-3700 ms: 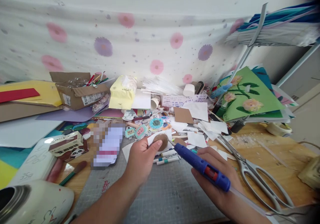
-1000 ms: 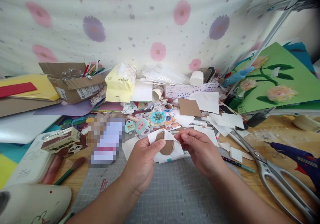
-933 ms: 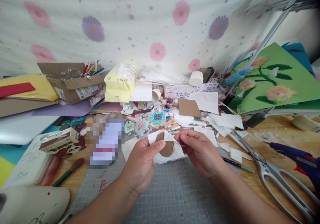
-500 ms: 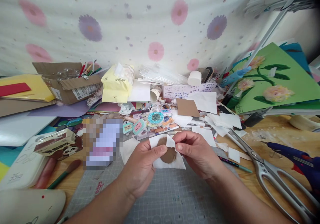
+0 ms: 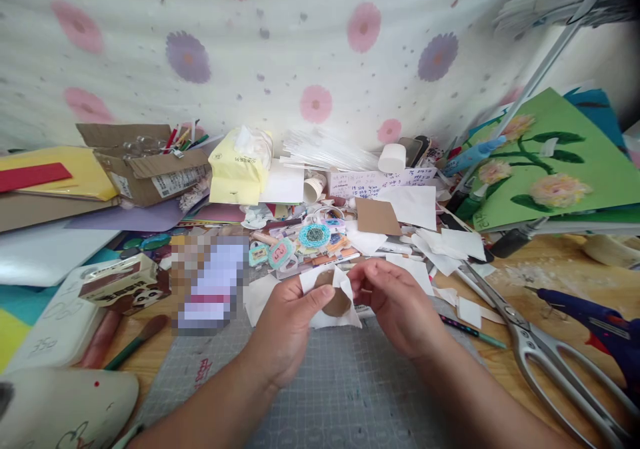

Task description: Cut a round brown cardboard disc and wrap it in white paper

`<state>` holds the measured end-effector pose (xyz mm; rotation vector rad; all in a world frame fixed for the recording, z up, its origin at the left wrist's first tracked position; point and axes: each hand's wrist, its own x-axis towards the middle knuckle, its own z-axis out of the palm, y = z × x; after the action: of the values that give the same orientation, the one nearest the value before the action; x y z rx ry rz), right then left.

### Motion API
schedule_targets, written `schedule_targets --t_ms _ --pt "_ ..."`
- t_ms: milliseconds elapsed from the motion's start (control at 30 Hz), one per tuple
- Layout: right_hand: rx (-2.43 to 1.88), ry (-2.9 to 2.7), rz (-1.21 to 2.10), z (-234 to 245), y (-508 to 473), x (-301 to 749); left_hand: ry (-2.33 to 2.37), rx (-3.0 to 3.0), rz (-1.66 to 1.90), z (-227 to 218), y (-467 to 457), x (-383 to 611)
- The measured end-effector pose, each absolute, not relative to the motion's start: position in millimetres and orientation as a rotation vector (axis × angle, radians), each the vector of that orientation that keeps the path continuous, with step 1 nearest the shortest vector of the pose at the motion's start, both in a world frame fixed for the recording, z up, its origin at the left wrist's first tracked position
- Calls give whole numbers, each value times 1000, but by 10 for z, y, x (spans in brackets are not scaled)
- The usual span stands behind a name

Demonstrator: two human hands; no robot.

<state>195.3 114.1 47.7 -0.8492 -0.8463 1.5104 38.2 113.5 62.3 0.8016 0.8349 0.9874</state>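
Observation:
My left hand (image 5: 287, 325) pinches a small white sheet of paper (image 5: 311, 279) together with a round brown cardboard disc (image 5: 339, 303), thumb on top. The disc lies against the paper, and a strip of the paper is folded over the disc's upper part. Just right of the paper is my right hand (image 5: 403, 309), its fingers loosely bent and the thumb lifted away from them. Its fingertips come close to the paper's right edge; whether they touch it I cannot tell. Both hands are above the grey cutting mat (image 5: 325, 395).
Large metal scissors (image 5: 530, 335) and a blue glue gun (image 5: 590, 315) lie at the right. A brown cardboard square (image 5: 377, 217), paper scraps (image 5: 463, 243) and decorated cutouts (image 5: 315, 236) crowd the back. A blurred-out phone (image 5: 213, 282), a panda box (image 5: 127, 285) and a brush (image 5: 137, 342) are leftward.
My right thumb and fingers have come off the folded paper flap and moved slightly right. My left hand keeps its hold on the paper and disc. The view has shifted a little.

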Motion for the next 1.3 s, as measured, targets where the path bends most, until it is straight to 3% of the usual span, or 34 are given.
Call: schedule_targets --t_ms 167,733,900,1133,1300 --pt "-770 -845 1629 496 1133 1983 738 653 999 653 1144 368" --pt "-741 -929 1542 390 1139 1889 756 622 1044 644 1105 402" --pt "-892 -1046 1319 326 1146 1854 827 713 1090 615 1113 397" --pt "-1145 -1356 637 364 1101 1769 926 778 1167 602 1104 438" --pt "-905 -1098 1073 362 1115 1849 894 775 1164 598 1105 445"
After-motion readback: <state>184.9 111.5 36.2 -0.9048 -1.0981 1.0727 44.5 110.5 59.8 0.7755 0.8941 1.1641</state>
